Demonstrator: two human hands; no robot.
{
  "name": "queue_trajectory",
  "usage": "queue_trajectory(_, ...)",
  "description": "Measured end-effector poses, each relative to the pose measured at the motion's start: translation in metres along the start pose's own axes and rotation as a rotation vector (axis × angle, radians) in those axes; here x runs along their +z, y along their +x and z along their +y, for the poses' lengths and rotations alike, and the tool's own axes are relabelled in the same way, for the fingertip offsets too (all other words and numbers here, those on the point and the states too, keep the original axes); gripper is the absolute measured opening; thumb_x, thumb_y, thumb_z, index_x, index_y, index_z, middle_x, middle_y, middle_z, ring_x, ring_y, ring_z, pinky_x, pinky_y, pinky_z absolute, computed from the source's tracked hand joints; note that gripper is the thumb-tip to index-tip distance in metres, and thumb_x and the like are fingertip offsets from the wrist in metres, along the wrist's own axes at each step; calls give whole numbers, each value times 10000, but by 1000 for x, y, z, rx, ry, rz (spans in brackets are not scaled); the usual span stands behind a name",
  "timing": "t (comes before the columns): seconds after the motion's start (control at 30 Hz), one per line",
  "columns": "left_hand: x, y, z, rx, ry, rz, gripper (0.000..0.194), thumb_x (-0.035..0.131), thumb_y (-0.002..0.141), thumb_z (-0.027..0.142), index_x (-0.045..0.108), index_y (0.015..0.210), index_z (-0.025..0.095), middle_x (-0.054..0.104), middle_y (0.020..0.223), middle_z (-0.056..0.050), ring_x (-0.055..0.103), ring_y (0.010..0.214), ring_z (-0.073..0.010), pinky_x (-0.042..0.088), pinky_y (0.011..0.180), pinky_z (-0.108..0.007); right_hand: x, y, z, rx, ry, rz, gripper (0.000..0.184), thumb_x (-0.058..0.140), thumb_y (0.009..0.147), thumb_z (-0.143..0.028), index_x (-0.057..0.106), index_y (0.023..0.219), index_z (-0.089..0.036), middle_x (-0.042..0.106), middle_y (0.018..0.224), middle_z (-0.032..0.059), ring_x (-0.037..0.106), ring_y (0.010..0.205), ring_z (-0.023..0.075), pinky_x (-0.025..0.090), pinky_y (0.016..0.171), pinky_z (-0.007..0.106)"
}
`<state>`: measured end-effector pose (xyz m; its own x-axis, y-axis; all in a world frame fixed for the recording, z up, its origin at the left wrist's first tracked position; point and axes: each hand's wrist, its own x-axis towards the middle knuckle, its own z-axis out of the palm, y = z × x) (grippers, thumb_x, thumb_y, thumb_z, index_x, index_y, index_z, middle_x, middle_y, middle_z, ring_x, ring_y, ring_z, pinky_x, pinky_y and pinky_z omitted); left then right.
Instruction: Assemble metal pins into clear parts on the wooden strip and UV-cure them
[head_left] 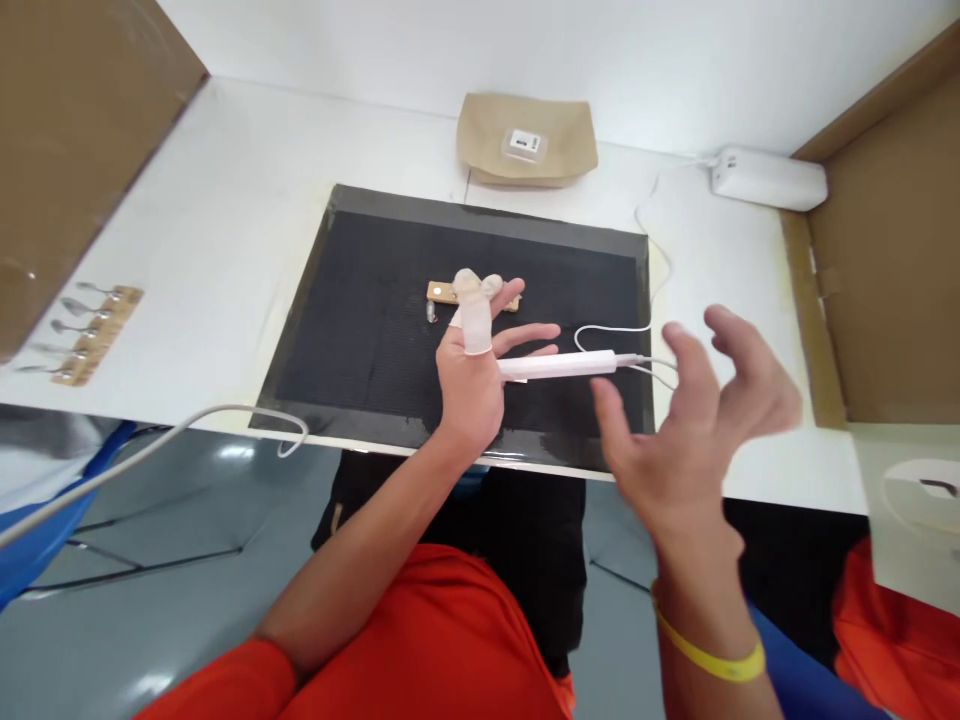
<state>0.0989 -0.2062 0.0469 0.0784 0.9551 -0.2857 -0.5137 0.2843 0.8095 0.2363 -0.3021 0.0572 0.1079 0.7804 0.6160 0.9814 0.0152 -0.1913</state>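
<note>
My left hand (472, 375) hovers over the black mat (360, 330) with its fingers stretched out and apart. White covers wrap its thumb and at least one fingertip. Partly hidden behind it lies a wooden strip (441, 292), with a small metallic piece (431, 312) at its left end. A slim white bar-shaped device (559, 365) with cables at its right end extends from beside the left palm; whether it rests on the mat I cannot tell. To the right, my right hand (694, 430) is raised and slightly blurred, fingers spread, holding nothing. A yellow band circles that wrist.
At the back stands a brown paper tray (472, 150) holding a small labelled clear box (524, 146). A white power block (769, 178) sits back right. At left is a wooden rack (97, 340) of spoon-like metal pieces. Cardboard walls flank the table; a cable (217, 410) crosses its front-left edge.
</note>
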Motion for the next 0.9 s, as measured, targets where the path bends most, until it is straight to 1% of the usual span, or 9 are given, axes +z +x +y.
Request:
queue_trajectory(0.07,4,0,0,-7,-12,53,438,491,1029,601,622,1216,226,620,1497,-86,784,846,-176,678,705,-312,3,-13,-21,-72,1,156,533,833,819,-256,613,1305,-268,684,1238,143,634,1118,352,439,993,532)
queue_trajectory(0.13,7,-2,1,-4,-13,71,422,497,1033,581,619,1229,228,617,1503,-85,783,876,-177,675,715,-302,7,-25,-42,-33,229,138,436,825,807,-198,617,1181,-278,705,1101,89,660,964,263,513,856,426)
queue_trajectory(0.23,7,-6,3,-1,-19,82,430,506,1024,597,629,1204,226,624,1493,-76,783,885,-174,676,738,-297,21,-32,-64,468,672,-50,271,779,854,-257,600,1058,-267,686,1050,53,665,908,207,555,781,366)
queue_trajectory(0.3,6,-10,3,-1,-31,79,448,524,1007,621,637,1184,225,618,1499,-71,781,892,-171,681,775,-304,31,-29,-72,803,955,-166,280,770,869,-353,596,1065,-254,683,1015,36,657,838,173,570,746,338)
queue_trajectory(0.37,3,-13,0,-4,-40,60,490,547,979,660,647,1175,223,601,1514,-80,777,951,-187,678,834,-324,40,-24,-76,995,1184,-221,369,785,855,-393,600,1144,-259,702,1016,20,665,827,157,582,759,320)
queue_trajectory(0.47,-4,-16,-9,58,-40,14,515,613,935,677,662,1182,227,603,1502,-91,747,1102,-225,646,958,-361,47,-19,-82,1133,1371,-211,482,830,815,-386,610,1234,-293,730,1103,8,703,947,167,595,865,328)
queue_trajectory(0.67,-23,-17,-15,295,186,38,531,505,968,720,682,1221,288,628,1473,-62,636,1302,-249,559,1055,-382,53,-20,-87,1176,1479,-117,270,862,809,-332,693,1012,-275,758,1050,-23,733,951,136,604,883,273)
queue_trajectory(0.77,-38,-14,-2,416,246,102,498,511,978,691,668,1261,312,626,1474,-59,664,1240,-239,554,1022,-376,53,-21,-80,1066,1404,-162,238,845,837,-287,707,1030,-265,765,1066,-5,735,944,128,612,821,234)
queue_trajectory(0.9,-71,-4,20,532,449,223,360,566,1004,561,689,1229,308,677,1363,-39,709,1077,-192,557,986,-345,51,-23,-64,948,1296,-244,233,823,856,-276,704,1055,-257,713,1319,49,743,920,136,647,782,266)
